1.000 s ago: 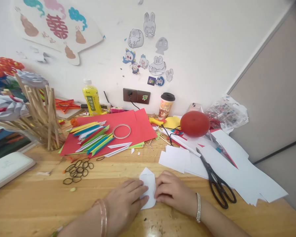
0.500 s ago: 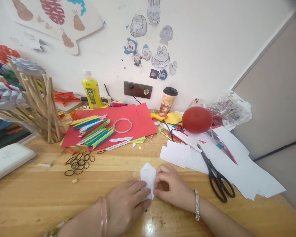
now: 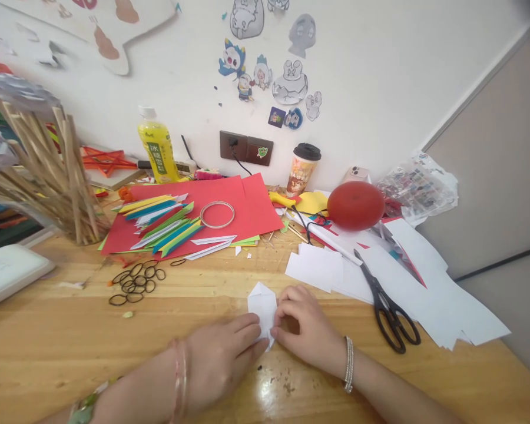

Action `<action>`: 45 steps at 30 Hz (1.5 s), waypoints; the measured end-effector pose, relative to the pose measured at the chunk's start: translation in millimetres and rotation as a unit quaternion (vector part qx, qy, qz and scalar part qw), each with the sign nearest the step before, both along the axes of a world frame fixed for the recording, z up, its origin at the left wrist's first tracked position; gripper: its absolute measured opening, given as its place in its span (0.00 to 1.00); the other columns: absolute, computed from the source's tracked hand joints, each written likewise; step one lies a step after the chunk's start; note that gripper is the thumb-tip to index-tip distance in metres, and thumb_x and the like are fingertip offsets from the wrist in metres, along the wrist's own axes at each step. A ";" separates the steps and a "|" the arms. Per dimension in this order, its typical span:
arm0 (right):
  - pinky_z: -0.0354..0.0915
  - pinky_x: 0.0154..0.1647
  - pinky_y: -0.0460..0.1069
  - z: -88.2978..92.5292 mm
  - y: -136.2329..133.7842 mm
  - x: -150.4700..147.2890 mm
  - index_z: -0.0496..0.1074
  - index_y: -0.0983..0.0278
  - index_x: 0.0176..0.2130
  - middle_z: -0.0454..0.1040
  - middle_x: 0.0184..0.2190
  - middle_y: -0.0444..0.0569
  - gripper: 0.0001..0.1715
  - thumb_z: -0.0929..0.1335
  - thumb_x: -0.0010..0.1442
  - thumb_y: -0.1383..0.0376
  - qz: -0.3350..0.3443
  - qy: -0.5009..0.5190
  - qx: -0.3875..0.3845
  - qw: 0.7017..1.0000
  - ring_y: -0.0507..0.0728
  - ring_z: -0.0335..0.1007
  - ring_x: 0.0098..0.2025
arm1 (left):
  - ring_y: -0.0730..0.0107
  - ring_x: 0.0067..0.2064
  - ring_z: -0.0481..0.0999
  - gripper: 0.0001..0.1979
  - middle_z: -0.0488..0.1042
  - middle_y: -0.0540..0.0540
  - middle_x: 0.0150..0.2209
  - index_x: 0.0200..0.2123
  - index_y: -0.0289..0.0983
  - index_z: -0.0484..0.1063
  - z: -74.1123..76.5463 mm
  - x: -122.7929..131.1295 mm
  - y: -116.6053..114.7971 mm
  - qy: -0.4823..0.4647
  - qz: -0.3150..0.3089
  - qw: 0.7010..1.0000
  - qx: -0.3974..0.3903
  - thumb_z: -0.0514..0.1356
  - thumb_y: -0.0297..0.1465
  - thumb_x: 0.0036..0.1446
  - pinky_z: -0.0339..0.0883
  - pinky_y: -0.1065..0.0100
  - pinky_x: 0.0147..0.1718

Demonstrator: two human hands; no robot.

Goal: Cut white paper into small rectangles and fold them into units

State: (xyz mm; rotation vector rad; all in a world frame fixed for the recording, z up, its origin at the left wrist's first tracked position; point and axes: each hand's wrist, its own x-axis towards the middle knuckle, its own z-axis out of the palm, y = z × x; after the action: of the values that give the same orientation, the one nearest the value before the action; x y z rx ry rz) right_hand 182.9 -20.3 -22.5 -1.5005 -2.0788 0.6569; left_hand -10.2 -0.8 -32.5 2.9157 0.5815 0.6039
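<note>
A small folded white paper (image 3: 262, 301) with a pointed top end lies on the wooden table in front of me. My left hand (image 3: 223, 356) rests over its lower left part, fingers together and pressing on the sheet, with the thumb near the bottom tip. Against the right edge, my right hand (image 3: 304, 330) pinches the paper between thumb and forefinger, the other fingers curled. The lower part of the paper is partly covered by my fingers.
Black rubber bands (image 3: 136, 282) lie to the left. Black-handled scissors (image 3: 386, 309) rest on white paper sheets (image 3: 453, 306) at the right. Folded coloured strips (image 3: 163, 227) and a metal ring (image 3: 217, 215) sit on red paper (image 3: 260, 206). Behind stand a yellow bottle (image 3: 156, 147) and a cup (image 3: 302, 171).
The camera view has tilted slightly downward. Both hands stay on the folded paper, with only slight shifts of the fingers at its lower end.
</note>
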 end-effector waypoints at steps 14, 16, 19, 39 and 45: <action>0.56 0.37 0.50 -3.0 -0.2 -1.8 0.67 0.62 0.23 0.64 0.28 0.43 0.08 0.71 0.46 0.70 -0.019 -0.001 0.010 1.000 0.54 0.59 0.36 | 0.70 0.37 0.67 0.11 0.67 0.49 0.29 0.37 0.38 0.65 7.2 1.6 2.1 0.009 -0.039 0.998 0.056 0.44 0.25 0.61 0.64 0.73 0.36; 0.56 0.37 0.50 -1.4 -0.1 -2.3 0.67 0.63 0.23 0.64 0.28 0.42 0.08 0.72 0.45 0.70 -0.022 -0.001 0.005 1.000 0.54 0.59 0.36 | 0.70 0.38 0.67 0.11 0.67 0.49 0.29 0.38 0.38 0.65 8.0 1.1 2.3 0.017 -0.040 0.997 0.056 0.44 0.25 0.60 0.65 0.73 0.35; 0.56 0.37 0.50 -0.2 -0.1 -2.6 0.67 0.62 0.23 0.64 0.28 0.42 0.08 0.72 0.46 0.70 -0.020 -0.004 0.002 1.000 0.54 0.59 0.36 | 0.68 0.39 0.67 0.10 0.67 0.48 0.30 0.40 0.38 0.66 7.5 -0.1 2.1 0.028 -0.051 0.996 0.067 0.46 0.25 0.59 0.65 0.72 0.35; 0.56 0.38 0.51 -2.1 4.2 4.4 0.65 0.62 0.26 0.65 0.30 0.42 0.10 0.70 0.46 0.73 -0.053 0.011 0.010 0.998 0.55 0.59 0.37 | 0.65 0.37 0.68 0.12 0.71 0.46 0.34 0.44 0.37 0.67 8.0 1.2 0.3 0.081 -0.048 0.991 0.099 0.50 0.26 0.57 0.65 0.68 0.31; 0.58 0.37 0.50 -2.7 1.7 4.9 0.63 0.62 0.32 0.66 0.30 0.44 0.10 0.67 0.49 0.74 -0.077 0.038 0.028 0.996 0.55 0.60 0.36 | 0.62 0.39 0.70 0.14 0.73 0.43 0.37 0.45 0.35 0.66 -3.0 0.1 -6.7 0.057 -0.027 0.991 0.117 0.50 0.25 0.56 0.66 0.63 0.36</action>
State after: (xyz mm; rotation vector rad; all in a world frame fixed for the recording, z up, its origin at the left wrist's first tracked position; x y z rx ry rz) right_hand 187.9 -18.6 -25.2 -1.5598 -1.8878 0.5844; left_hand -10.2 -7.5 -35.6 3.1929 0.4694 0.5336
